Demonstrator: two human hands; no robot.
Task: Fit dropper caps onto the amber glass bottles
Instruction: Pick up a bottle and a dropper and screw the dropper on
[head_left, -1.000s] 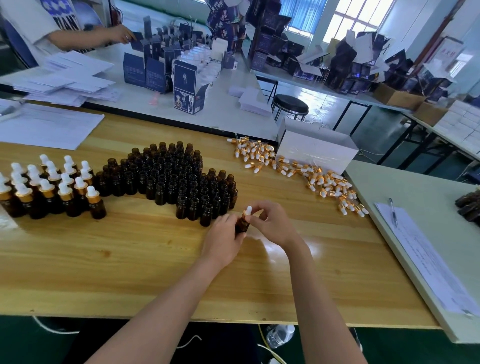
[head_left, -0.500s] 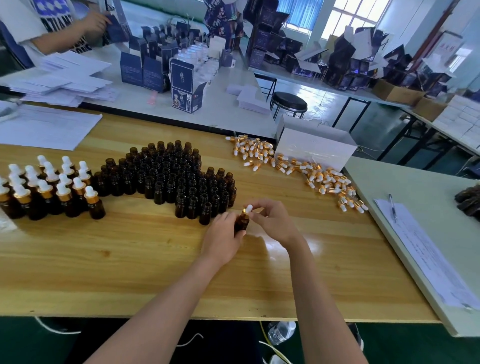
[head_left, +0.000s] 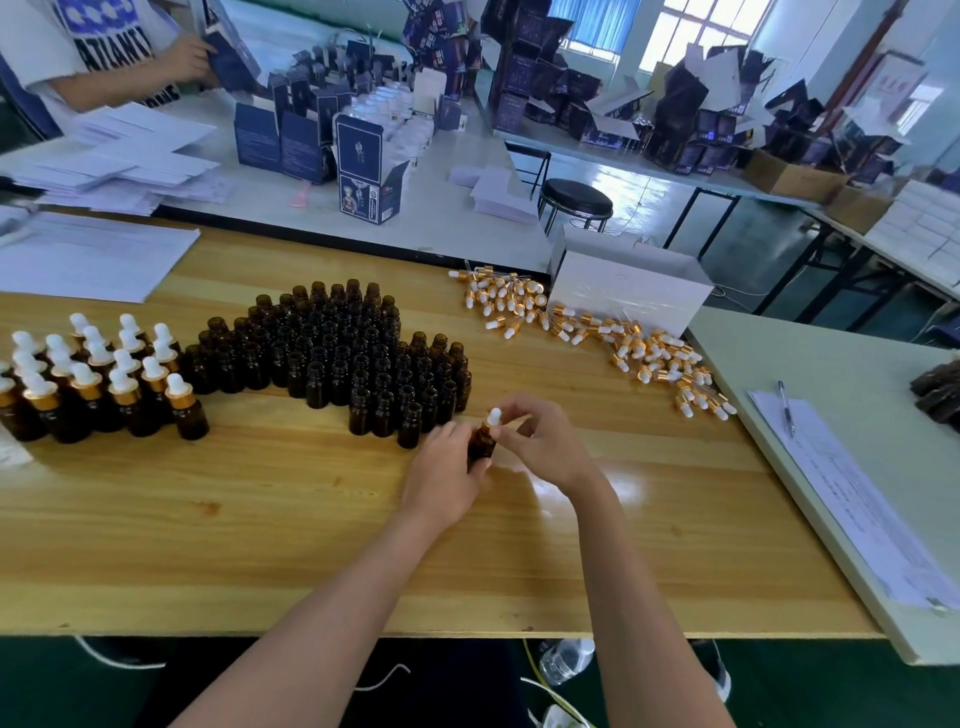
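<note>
Just below the middle of the frame, our left hand (head_left: 444, 475) grips one amber bottle (head_left: 480, 441), fingers curled round its body. Our right hand (head_left: 545, 447) pinches the dropper cap (head_left: 493, 417) on its neck. Uncapped bottles (head_left: 337, 353) crowd just above on the wooden table (head_left: 260, 519). Capped bottles (head_left: 93, 379) stand at the left edge, and loose caps (head_left: 597, 332) lie upper right beside a white box (head_left: 628, 291).

A small packing workshop — bench after bench of batch work. A long wooden worktable (head_left: 234, 545) carries massed uncapped amber bottles (head_left: 332, 358), a block of capped bottles (head_left: 124, 410) and a heap of loose dropper caps (head_left: 644, 358). Neighbouring tables hold printed blue cartons (head_left: 358, 156), stacked paper sheets (head_left: 130, 166) and heaped boxes (head_left: 685, 104) — a second worker (head_left: 93, 52) handles a carton.
</note>
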